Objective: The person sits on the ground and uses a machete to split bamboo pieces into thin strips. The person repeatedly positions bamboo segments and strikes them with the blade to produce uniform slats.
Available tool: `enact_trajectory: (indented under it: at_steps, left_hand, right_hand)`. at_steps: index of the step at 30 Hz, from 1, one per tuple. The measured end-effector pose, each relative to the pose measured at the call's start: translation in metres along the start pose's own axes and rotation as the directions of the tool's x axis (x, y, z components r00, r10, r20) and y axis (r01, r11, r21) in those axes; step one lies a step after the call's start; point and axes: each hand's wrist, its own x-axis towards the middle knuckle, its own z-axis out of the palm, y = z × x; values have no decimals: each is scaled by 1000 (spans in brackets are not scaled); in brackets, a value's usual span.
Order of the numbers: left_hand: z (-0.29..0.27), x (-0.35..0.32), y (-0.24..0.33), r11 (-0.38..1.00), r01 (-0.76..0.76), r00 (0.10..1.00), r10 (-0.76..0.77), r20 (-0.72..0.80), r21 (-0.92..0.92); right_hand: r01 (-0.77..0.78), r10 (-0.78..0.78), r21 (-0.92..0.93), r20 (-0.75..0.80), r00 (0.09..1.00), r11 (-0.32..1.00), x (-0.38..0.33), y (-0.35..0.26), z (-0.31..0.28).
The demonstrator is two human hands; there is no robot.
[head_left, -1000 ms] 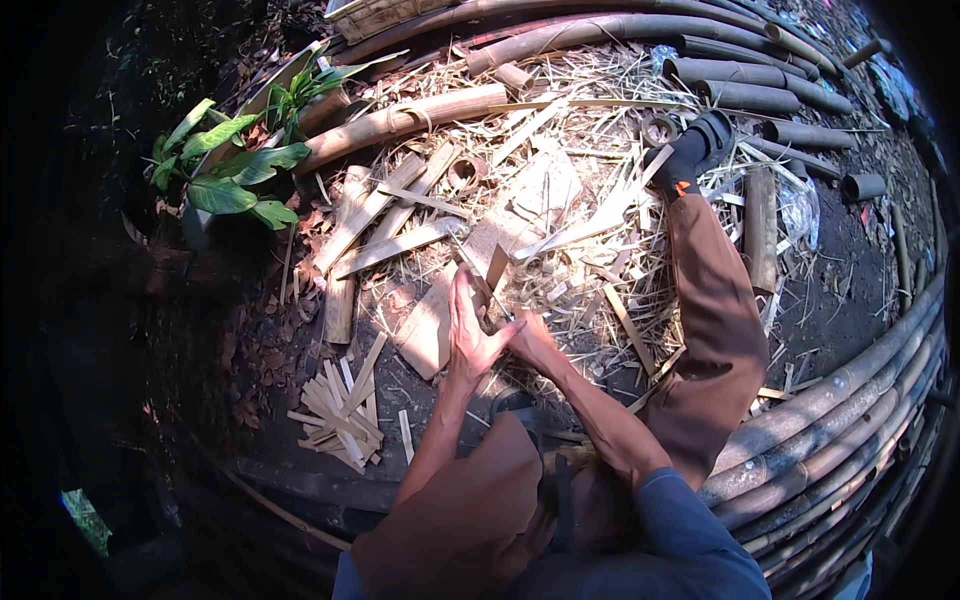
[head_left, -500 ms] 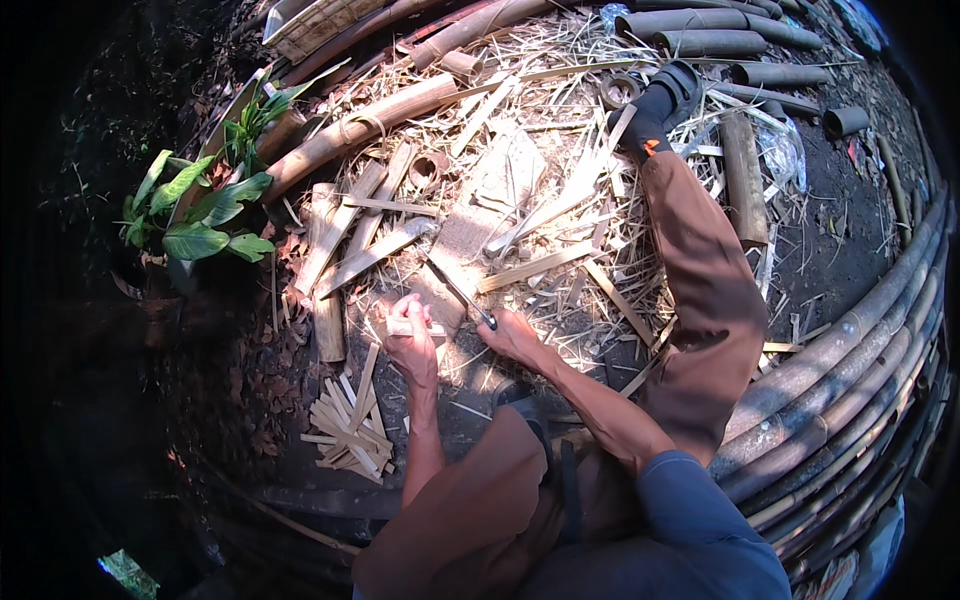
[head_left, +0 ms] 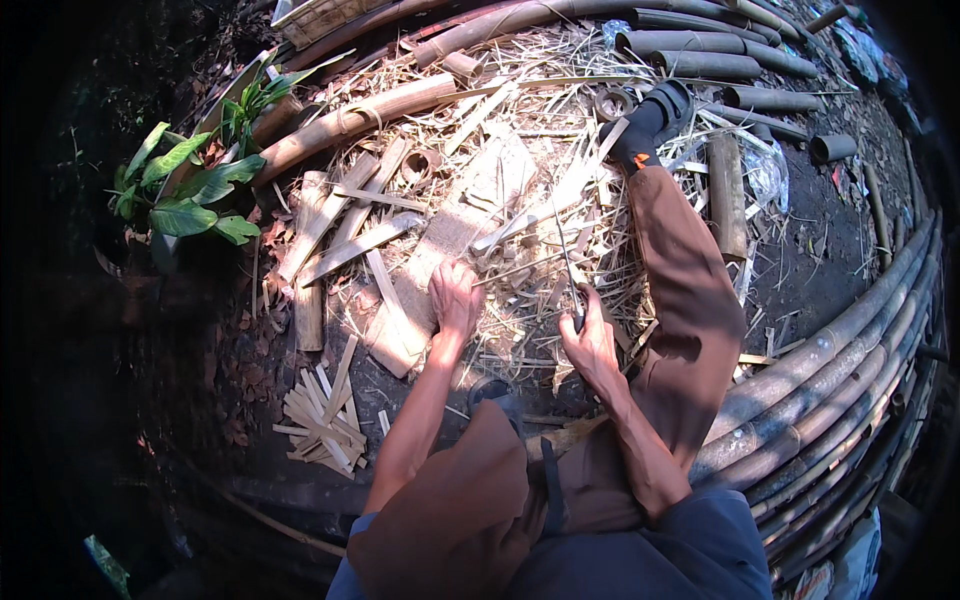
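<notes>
Head view, read from its left edge across: at nine o'clock a leafy green plant (head_left: 185,190) grows at the rim of the work patch, out of the way of the cutting. Below it, near seven o'clock, a small heap of short cut bamboo sticks (head_left: 322,420) lies gathered together, probably kept apart from the waste so finished pieces stay easy to find.

Toward the centre a flat wooden board (head_left: 425,275) lies on the ground among straw-coloured shavings (head_left: 520,130), pointing from about seven toward one o'clock; it looks like a chopping base, which would explain the shavings spread thickly around it. The left hand (head_left: 455,300) rests palm down on the board's near part, fingers curled loosely over it; whether it pins a thin strip beneath I cannot tell.

Just right of centre the right hand (head_left: 592,340) is closed in a fist around the handle of a long thin knife (head_left: 568,262), whose blade points up toward twelve o'clock, away from the body and clear of the other hand. The two hands sit near each other but apart.

Farther right, the person's brown-trousered leg (head_left: 685,290) stretches toward one o'clock, ending in a dark boot (head_left: 650,120). Along three to five o'clock, long bamboo poles (head_left: 840,350) lie stacked side by side, stock within reach.
</notes>
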Motion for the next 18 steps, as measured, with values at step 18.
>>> enact_trajectory:
  at_steps: [18]
  left_hand:
    - [-153, -52, -60, 639, 593, 716, -696, -40, -490]
  right_hand:
    - [308, -330, 121, 402, 854, 944, -46, 22, 103]
